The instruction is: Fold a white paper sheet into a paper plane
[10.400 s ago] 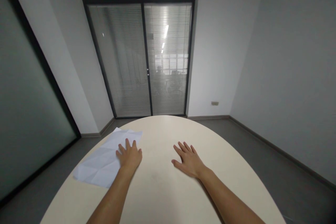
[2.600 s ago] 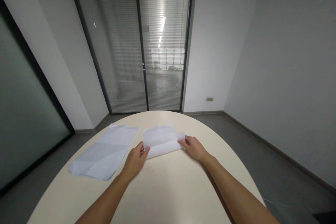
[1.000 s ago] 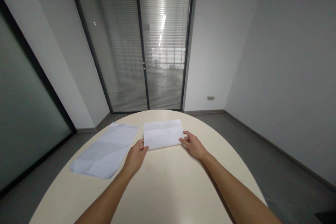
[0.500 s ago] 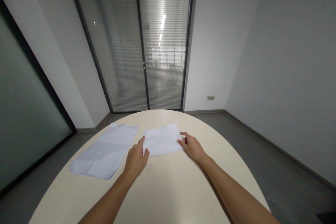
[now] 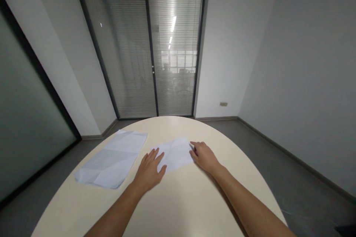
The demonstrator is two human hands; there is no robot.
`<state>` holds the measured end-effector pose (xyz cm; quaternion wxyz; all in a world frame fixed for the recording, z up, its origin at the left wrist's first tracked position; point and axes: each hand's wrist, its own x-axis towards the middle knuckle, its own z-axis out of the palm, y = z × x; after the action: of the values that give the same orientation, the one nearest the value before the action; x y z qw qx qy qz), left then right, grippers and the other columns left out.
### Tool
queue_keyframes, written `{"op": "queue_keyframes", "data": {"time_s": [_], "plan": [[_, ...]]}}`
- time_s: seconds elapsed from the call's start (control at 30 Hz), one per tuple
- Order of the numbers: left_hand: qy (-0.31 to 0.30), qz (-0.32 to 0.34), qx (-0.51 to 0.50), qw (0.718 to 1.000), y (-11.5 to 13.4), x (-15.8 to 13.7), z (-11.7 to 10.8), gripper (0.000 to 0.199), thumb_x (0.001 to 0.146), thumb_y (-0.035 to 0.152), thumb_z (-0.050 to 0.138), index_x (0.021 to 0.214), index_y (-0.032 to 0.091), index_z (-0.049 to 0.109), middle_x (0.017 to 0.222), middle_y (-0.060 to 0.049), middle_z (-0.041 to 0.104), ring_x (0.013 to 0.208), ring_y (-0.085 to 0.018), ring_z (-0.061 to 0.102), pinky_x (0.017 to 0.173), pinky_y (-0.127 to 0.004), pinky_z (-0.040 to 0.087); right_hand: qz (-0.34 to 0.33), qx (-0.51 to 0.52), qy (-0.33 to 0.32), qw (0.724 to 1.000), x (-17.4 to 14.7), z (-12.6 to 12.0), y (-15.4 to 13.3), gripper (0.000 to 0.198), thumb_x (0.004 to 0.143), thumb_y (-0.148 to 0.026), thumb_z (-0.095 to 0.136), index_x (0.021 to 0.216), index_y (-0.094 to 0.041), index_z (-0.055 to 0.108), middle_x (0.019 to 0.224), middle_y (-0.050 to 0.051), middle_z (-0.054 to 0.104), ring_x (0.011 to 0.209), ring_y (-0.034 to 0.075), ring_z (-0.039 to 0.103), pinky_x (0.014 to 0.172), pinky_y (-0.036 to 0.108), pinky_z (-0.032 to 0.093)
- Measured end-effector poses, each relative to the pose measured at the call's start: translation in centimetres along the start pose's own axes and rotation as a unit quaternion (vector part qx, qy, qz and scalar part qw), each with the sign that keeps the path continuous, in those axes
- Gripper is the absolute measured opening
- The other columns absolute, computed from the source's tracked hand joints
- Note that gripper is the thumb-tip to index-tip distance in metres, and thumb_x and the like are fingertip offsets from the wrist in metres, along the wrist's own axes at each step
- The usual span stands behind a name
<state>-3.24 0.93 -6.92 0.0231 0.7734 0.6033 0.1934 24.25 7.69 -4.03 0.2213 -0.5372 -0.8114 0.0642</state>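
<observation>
A small white sheet of paper (image 5: 176,153) lies in front of me in the middle of the round table, slightly blurred. My left hand (image 5: 149,170) is open over its left edge, fingers spread and thumb apart, palm down. At the right edge of the sheet is my right hand (image 5: 205,158), its thumb and curled fingers closed on the paper while the index finger points forward. The undersides of both hands are hidden.
Larger creased white sheets (image 5: 114,159) lie on the left of the cream round table (image 5: 178,207). Beyond the table's far edge stand glass doors with blinds (image 5: 175,81). A wall socket (image 5: 223,104) is low on the back wall.
The small sheet has come slightly toward me. My left hand has opened its fingers and shifted a little right and nearer. My right hand has barely moved.
</observation>
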Motion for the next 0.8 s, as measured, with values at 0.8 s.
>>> {"op": "queue_keyframes", "data": {"time_s": [0.8], "plan": [[-0.107, 0.069, 0.025, 0.992, 0.3, 0.0, -1.0, 0.06, 0.095, 0.052, 0.047, 0.151, 0.031, 0.039, 0.163, -0.004, 0.027, 0.151, -0.029, 0.022, 0.122, -0.058, 0.012, 0.007, -0.016, -0.174, 0.985, 0.1, 1.8, -1.6, 0.087, 0.093, -0.076, 0.026, 0.158, -0.019, 0.024, 0.165, 0.008, 0.014, 0.153, 0.031, 0.008, 0.122, 0.053, 0.005]]}}
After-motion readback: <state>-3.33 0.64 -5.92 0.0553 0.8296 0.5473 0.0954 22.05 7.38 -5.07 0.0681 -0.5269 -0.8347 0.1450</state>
